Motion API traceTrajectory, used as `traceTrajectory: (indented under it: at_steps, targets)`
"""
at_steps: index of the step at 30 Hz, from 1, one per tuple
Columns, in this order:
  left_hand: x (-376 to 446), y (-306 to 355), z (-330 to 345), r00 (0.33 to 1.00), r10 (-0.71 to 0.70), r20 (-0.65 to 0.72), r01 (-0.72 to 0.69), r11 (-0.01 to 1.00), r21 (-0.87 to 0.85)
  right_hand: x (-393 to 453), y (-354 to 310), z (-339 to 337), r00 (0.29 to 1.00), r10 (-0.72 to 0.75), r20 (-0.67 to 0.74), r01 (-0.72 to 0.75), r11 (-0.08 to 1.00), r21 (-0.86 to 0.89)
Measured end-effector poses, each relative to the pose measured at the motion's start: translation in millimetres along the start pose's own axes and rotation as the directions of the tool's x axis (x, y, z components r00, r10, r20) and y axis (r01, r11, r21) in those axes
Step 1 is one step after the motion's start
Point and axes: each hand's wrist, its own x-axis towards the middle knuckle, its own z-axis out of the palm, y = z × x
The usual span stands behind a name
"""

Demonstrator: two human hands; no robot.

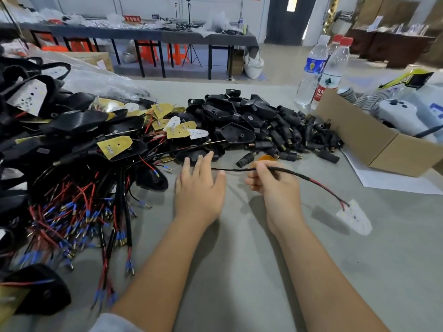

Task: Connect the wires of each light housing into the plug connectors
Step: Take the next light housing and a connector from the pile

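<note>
My right hand (271,180) grips a black sleeved cable (294,174) above the grey table. The cable runs right into red and black wires that end at a small white LED board (354,216) lying on the table. Its thin left end (220,169) reaches toward my left hand (199,185), which hovers with straight spread fingers and holds nothing. A heap of black plug connectors (287,137) with brass tips lies just beyond both hands. On the left is a big pile of black light housings (79,121), with yellow and white boards and red wires with blue ferrules (79,212).
A cardboard box (374,144) with white parts stands at the right, on a white sheet of paper (393,180). Three water bottles (321,68) stand behind it. Clear plastic bags (96,77) lie at the back left. An orange disc (266,158) lies by the connectors.
</note>
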Motion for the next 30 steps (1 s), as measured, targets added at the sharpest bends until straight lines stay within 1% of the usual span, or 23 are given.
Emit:
traceTrajectory:
  at_steps: [3, 6, 7, 10, 12, 13, 15, 17, 18, 20, 21, 22, 24, 25, 26, 27, 30]
  targets:
    - [3.7, -3.0, 0.2, 0.998, 0.004, -0.055, -0.005, 1.0, -0.003, 1.1, 3.5, -0.5, 0.999, -0.049, 0.001, 0.049, 0.985, -0.166]
    - [-2.2, -1.0, -3.6, 0.984, 0.038, -0.176, -0.061, 0.99, -0.126, 2.1, 7.0, 1.1, 0.999, -0.02, 0.033, 0.026, 0.978, -0.209]
    - [-5.5, 0.3, -5.7, 0.976, 0.067, -0.208, -0.096, 0.986, -0.132, 1.6, 7.4, 1.8, 0.998, -0.01, 0.054, 0.021, 0.976, -0.216]
    - [-7.8, 0.3, -10.4, 0.941, 0.185, -0.282, -0.214, 0.974, -0.077, -0.4, 7.7, 1.3, 0.991, -0.007, 0.135, 0.049, 0.949, -0.311]
    - [-4.1, -2.6, -12.9, 0.934, 0.2, -0.294, -0.221, 0.974, -0.04, -2.4, 5.2, 1.4, 0.982, 0.002, 0.19, 0.064, 0.937, -0.343]
    - [-1.9, -4.8, -13.3, 0.947, 0.199, -0.254, -0.208, 0.978, -0.008, -3.3, 4.0, 1.7, 0.978, 0.013, 0.209, 0.053, 0.95, -0.308]
    - [1.5, -9.6, -12.0, 0.976, 0.194, -0.101, -0.191, 0.981, 0.042, -4.6, 1.0, 2.2, 0.976, 0.037, 0.215, 0.007, 0.979, -0.201]
    - [2.8, -13.1, -10.3, 0.984, 0.172, 0.037, -0.174, 0.984, 0.043, -6.2, -1.6, 2.6, 0.986, 0.054, 0.16, -0.034, 0.992, -0.121]
    - [3.1, -14.5, -9.6, 0.983, 0.167, 0.071, -0.171, 0.984, 0.05, -6.9, -1.9, 2.5, 0.992, 0.054, 0.112, -0.044, 0.995, -0.094]
    - [2.9, -14.4, -9.2, 0.981, 0.174, 0.091, -0.183, 0.978, 0.104, -6.7, -2.4, 1.4, 0.999, 0.038, 0.023, -0.037, 0.998, -0.055]
    - [2.0, -13.2, -10.1, 0.982, 0.173, 0.077, -0.183, 0.973, 0.143, -6.0, -2.5, 0.4, 0.999, 0.034, -0.002, -0.034, 0.999, -0.04]
    - [1.3, -11.6, -11.6, 0.984, 0.172, 0.033, -0.176, 0.965, 0.194, -5.3, -3.1, -0.1, 0.999, 0.036, -0.01, -0.036, 0.999, -0.026]
    - [-0.9, -7.8, -16.7, 0.972, 0.201, -0.12, -0.162, 0.948, 0.275, -4.6, -4.9, -0.8, 0.999, 0.044, 0.02, -0.044, 0.999, -0.002]
    - [-3.6, -5.0, -19.7, 0.956, 0.22, -0.193, -0.163, 0.948, 0.274, -4.5, -6.0, -0.9, 0.998, 0.046, 0.044, -0.047, 0.999, 0.01]
    - [-6.3, -2.6, -21.9, 0.944, 0.229, -0.238, -0.171, 0.955, 0.243, -4.6, -6.9, -0.8, 0.996, 0.047, 0.071, -0.049, 0.999, 0.022]
    - [-8.5, -1.0, -22.8, 0.941, 0.226, -0.252, -0.177, 0.963, 0.201, -5.0, -7.8, -0.7, 0.994, 0.046, 0.099, -0.05, 0.998, 0.035]
    - [-12.1, -0.6, -22.3, 0.947, 0.197, -0.252, -0.197, 0.98, 0.023, -6.5, -7.4, 0.4, 0.982, 0.053, 0.181, -0.067, 0.995, 0.071]
